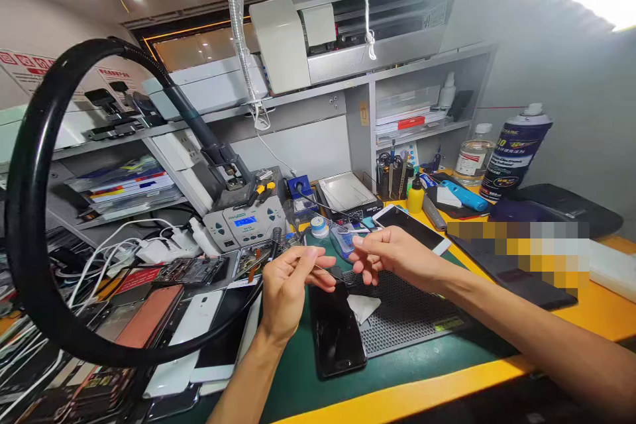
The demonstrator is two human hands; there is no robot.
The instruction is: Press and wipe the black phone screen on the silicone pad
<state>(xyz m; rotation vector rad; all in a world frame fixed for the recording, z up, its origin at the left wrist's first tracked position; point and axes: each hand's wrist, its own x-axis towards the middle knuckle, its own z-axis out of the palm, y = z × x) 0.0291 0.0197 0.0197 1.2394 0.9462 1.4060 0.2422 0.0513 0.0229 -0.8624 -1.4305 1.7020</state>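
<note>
My left hand (291, 285) is raised over the bench, thumb and fingers pinched on a thin object too small to name. To its right, my right hand (385, 253) is closed with thumb and forefinger together; whatever lies between them is hidden. A gap separates the two hands. Below them a black phone (338, 338) lies face up on the green mat (293, 381). Beside the phone a crumpled white wipe (364, 309) rests on a dark perforated pad (412, 326). A blue translucent object (342, 240) shows just behind my right fingertips.
A large black ring lamp (30, 212) arches over the left side, above piled phones (144, 318) and cables. Behind stand a soldering station (248, 222), a white phone (412, 228), a yellow bottle (415, 197) and a spray can (514, 152). A black flat case (501, 265) lies at right.
</note>
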